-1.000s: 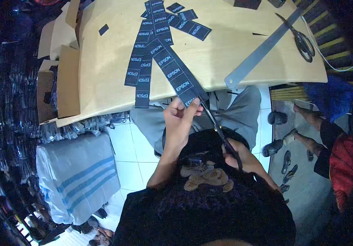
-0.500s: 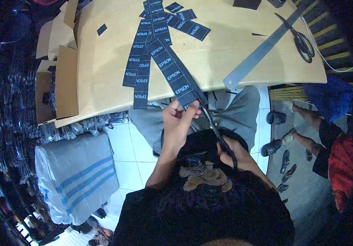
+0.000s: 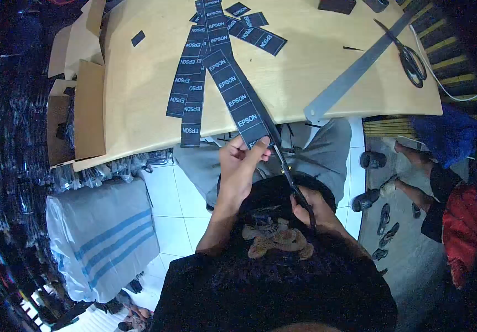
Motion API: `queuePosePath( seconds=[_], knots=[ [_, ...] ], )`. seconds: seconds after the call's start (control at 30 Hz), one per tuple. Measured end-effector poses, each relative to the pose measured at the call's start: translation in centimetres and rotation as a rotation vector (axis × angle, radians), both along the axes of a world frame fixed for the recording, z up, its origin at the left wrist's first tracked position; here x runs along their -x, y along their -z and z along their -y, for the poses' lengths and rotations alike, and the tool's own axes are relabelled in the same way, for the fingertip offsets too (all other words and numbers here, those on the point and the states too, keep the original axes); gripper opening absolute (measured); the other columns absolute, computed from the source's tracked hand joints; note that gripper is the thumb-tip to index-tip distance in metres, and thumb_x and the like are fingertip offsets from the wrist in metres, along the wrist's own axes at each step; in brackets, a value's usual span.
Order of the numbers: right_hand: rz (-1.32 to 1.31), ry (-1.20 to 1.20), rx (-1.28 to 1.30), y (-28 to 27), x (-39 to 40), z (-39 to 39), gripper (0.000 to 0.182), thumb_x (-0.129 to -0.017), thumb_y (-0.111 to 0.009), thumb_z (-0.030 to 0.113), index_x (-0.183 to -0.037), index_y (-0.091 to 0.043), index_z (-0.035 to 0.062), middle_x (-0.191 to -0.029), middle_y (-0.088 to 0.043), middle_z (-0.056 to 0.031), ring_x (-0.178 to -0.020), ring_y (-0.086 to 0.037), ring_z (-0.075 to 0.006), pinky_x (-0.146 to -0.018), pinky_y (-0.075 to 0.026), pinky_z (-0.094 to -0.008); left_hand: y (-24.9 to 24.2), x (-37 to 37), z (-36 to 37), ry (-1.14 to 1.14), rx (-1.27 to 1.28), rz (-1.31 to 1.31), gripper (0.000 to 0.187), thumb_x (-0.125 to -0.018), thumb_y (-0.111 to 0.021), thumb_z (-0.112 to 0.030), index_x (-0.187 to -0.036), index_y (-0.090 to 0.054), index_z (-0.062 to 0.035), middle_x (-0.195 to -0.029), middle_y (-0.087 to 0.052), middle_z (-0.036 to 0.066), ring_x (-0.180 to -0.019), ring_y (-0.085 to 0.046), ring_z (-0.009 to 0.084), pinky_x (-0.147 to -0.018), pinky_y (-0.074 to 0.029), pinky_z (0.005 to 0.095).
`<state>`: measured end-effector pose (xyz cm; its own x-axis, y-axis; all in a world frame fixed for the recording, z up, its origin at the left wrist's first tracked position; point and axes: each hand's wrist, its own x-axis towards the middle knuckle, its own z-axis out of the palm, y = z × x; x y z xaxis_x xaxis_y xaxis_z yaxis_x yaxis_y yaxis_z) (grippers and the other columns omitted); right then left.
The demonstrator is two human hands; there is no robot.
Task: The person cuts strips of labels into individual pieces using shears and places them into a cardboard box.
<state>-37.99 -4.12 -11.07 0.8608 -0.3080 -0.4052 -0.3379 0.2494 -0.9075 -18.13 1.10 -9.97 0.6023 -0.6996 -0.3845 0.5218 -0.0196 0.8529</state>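
My left hand [image 3: 240, 167] pinches the near end of a black label strip [image 3: 237, 100] printed with repeated "EPSON" lettering. That strip slants up and left across the table's front edge. In my right hand [image 3: 319, 209] is a pair of black-handled scissors [image 3: 290, 178]. Their blades point away from me and lie along the strip's right edge, close to my left fingertips. Beyond, more EPSON label strips [image 3: 191, 83] overlap on the table, and a shorter EPSON piece [image 3: 265, 40] lies to their right.
The pale wooden table [image 3: 139, 105] carries a metal ruler [image 3: 354, 69] and a second pair of scissors [image 3: 410, 61] at right. Open cardboard boxes [image 3: 90, 108] stand at its left edge. A white, blue-striped sack [image 3: 105, 232] is below left. Another person's legs [image 3: 415, 196] show at right.
The scissor handles and my right hand have shifted slightly left. The held strip's far end has swung a little right, so it stands slightly steeper. My left hand keeps its pinch.
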Motion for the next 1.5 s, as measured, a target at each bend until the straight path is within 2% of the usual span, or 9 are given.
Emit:
queuePosePath(
  seconds=[0.3, 0.37, 0.6, 0.67, 0.8, 0.87, 1.3, 1.4, 1.5],
  knots=[
    [-0.065, 0.051, 0.048, -0.2, -0.5, -0.6, 0.016, -0.084, -0.061, 0.014, -0.084, -0.049, 0.0042, -0.072, -0.045, 0.0017, -0.069, -0.041, -0.0067, -0.060, -0.036, -0.0247, -0.1, -0.2, 0.2, -0.007, -0.012, -0.030, 0.010, -0.081, -0.066, -0.005, -0.090, -0.065, 0.0001, -0.078, -0.064, 0.003, -0.063, -0.058, 0.0085, -0.058, -0.047, 0.0222],
    [0.056, 0.034, 0.070, 0.5, -0.4, -0.4, 0.022, -0.083, -0.064, 0.020, -0.084, -0.048, 0.0035, -0.073, -0.045, 0.0011, -0.070, -0.041, -0.0071, -0.061, -0.035, -0.0243, -0.2, -0.3, 0.1, 0.014, 0.006, -0.032, 0.009, -0.081, -0.065, -0.004, -0.089, -0.065, -0.0002, -0.077, -0.064, 0.003, -0.063, -0.057, 0.0082, -0.058, -0.046, 0.0221],
    [0.049, 0.002, 0.015, 0.5, -0.6, 0.0, 0.033, -0.081, -0.063, 0.033, -0.084, -0.048, 0.0033, -0.074, -0.044, -0.0004, -0.068, -0.041, -0.0105, -0.062, -0.036, -0.0265, -0.3, -0.1, -0.2, 0.101, 0.003, -0.035, 0.009, -0.081, -0.065, -0.004, -0.089, -0.064, -0.0005, -0.076, -0.063, 0.003, -0.063, -0.057, 0.0080, -0.057, -0.046, 0.0219],
    [0.044, 0.028, 0.084, 0.1, -1.3, 0.0, 0.071, -0.074, -0.046, 0.075, -0.080, -0.048, 0.0045, -0.068, -0.045, -0.0003, -0.063, -0.043, -0.0113, -0.055, -0.034, -0.0260, -0.1, -0.2, -0.2, 0.120, 0.018, -0.077, 0.008, -0.081, -0.065, -0.004, -0.088, -0.064, -0.0004, -0.075, -0.063, 0.003, -0.063, -0.057, 0.0079, -0.057, -0.045, 0.0215],
    [0.037, -0.007, 0.068, 0.8, -1.3, 0.1, 0.069, -0.076, -0.046, 0.073, -0.082, -0.046, 0.0044, -0.069, -0.044, -0.0001, -0.063, -0.043, -0.0110, -0.056, -0.034, -0.0260, -0.1, -0.1, -0.2, 0.129, 0.018, -0.100, 0.007, -0.081, -0.065, -0.003, -0.087, -0.064, -0.0005, -0.074, -0.063, 0.003, -0.062, -0.056, 0.0078, -0.056, -0.045, 0.0214],
    [-0.011, -0.002, 0.057, 0.3, -1.7, 0.1, 0.020, -0.079, -0.059, 0.018, -0.087, -0.048, 0.0025, -0.073, -0.047, -0.0026, -0.069, -0.044, -0.0107, -0.063, -0.039, -0.0271, 0.2, 0.0, -0.3, 0.124, 0.017, -0.102, 0.008, -0.081, -0.065, -0.001, -0.088, -0.062, -0.0012, -0.075, -0.062, 0.003, -0.061, -0.057, 0.0081, -0.055, -0.046, 0.0193],
    [-0.024, 0.042, -0.027, -0.1, -2.2, -0.3, 0.020, -0.083, -0.060, 0.018, -0.085, -0.046, 0.0050, -0.071, -0.043, 0.0013, -0.067, -0.040, -0.0084, -0.060, -0.035, -0.0254, -0.5, -0.6, -0.3, 0.115, -0.012, -0.037, 0.009, -0.082, -0.064, -0.006, -0.089, -0.064, -0.0003, -0.074, -0.063, 0.002, -0.064, -0.056, 0.0062, -0.058, -0.047, 0.0215],
    [0.023, 0.056, -0.009, 0.3, -2.0, -0.3, 0.021, -0.083, -0.061, 0.021, -0.084, -0.047, 0.0055, -0.070, -0.041, 0.0019, -0.066, -0.040, -0.0082, -0.060, -0.035, -0.0247, -1.2, -0.4, 0.5, 0.062, 0.000, 0.068, 0.011, -0.085, -0.064, -0.010, -0.091, -0.063, -0.0008, -0.074, -0.061, -0.001, -0.064, -0.052, 0.0031, -0.056, -0.043, 0.0201],
    [0.024, 0.060, -0.069, 0.1, -2.1, -0.2, 0.024, -0.082, -0.062, 0.024, -0.083, -0.046, 0.0053, -0.071, -0.041, 0.0012, -0.068, -0.040, -0.0090, -0.061, -0.035, -0.0250, -0.8, -0.5, 0.8, 0.034, -0.036, 0.161, 0.011, -0.087, -0.062, -0.012, -0.091, -0.064, -0.0023, -0.074, -0.058, -0.005, -0.061, -0.043, -0.0004, -0.051, -0.032, 0.0184]
  ],
)
